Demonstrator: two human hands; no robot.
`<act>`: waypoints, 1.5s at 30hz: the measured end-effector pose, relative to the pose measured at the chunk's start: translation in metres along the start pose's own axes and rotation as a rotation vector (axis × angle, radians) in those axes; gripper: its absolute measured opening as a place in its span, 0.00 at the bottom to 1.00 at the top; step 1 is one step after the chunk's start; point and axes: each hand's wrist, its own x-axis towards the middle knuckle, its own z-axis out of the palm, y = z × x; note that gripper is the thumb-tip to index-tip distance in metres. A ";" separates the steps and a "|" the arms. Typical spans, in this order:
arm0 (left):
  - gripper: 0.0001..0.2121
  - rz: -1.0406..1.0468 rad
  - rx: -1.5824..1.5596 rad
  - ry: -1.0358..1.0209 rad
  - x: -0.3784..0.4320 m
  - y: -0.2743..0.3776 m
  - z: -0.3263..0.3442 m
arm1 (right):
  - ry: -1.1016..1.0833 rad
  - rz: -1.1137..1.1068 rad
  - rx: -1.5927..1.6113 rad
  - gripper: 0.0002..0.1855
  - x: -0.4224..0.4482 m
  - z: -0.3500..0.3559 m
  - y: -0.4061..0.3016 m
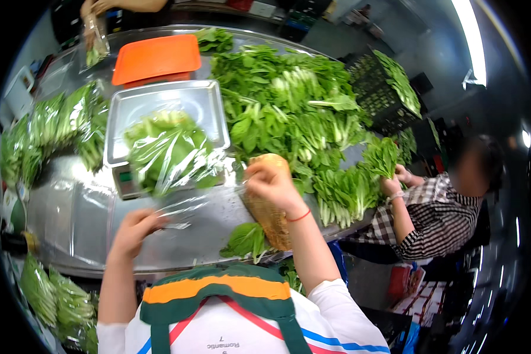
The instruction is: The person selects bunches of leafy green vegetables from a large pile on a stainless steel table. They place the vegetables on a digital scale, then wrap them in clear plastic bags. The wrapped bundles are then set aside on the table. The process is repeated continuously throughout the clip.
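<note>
A clear plastic bag of leafy greens (168, 150) lies tilted over the steel pan of a weighing scale (203, 99), stalks towards the far side. My left hand (137, 228) pinches the near left part of the bag's film. At the bag's right side, my right hand (270, 179) grips the film's other edge, fingers curled. Under and beside my right hand stands a brownish-orange roll-shaped object (270, 217); its kind is unclear. A loose leafy green (245, 241) rests on the steel table (88, 230) near its front edge.
Loose greens (292, 101) are heaped right of the scale. Bagged greens (62, 119) lie at left, more (57, 301) below the table. Behind the scale is an orange tray (157, 57). A co-worker (438, 212) at right holds greens; another's hands (95, 13) hold a bag at far left.
</note>
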 end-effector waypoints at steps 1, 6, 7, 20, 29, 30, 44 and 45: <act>0.12 -0.014 -0.014 0.106 -0.018 -0.004 -0.015 | -0.129 0.089 0.058 0.20 -0.007 0.002 -0.003; 0.20 0.446 0.446 0.734 -0.014 -0.041 -0.089 | 0.240 -0.394 -0.857 0.34 0.003 -0.003 -0.005; 0.22 0.556 0.702 0.757 -0.009 -0.025 -0.075 | 0.183 -0.465 -0.892 0.36 0.013 0.007 -0.019; 0.08 0.751 0.684 0.196 -0.045 -0.019 -0.022 | -0.288 -0.568 -0.553 0.03 0.000 0.063 -0.006; 0.14 -0.214 -0.307 0.620 -0.065 -0.121 0.024 | -0.170 0.476 0.141 0.09 -0.071 0.096 0.115; 0.13 -0.209 -0.325 0.631 -0.062 -0.120 0.023 | -0.165 0.449 0.084 0.09 -0.072 0.098 0.108; 0.08 0.245 0.792 0.902 -0.055 -0.111 -0.012 | -0.117 0.199 -0.454 0.17 -0.017 0.125 0.109; 0.11 0.476 0.997 1.036 -0.054 -0.086 -0.001 | -0.143 0.210 -0.471 0.17 -0.016 0.125 0.107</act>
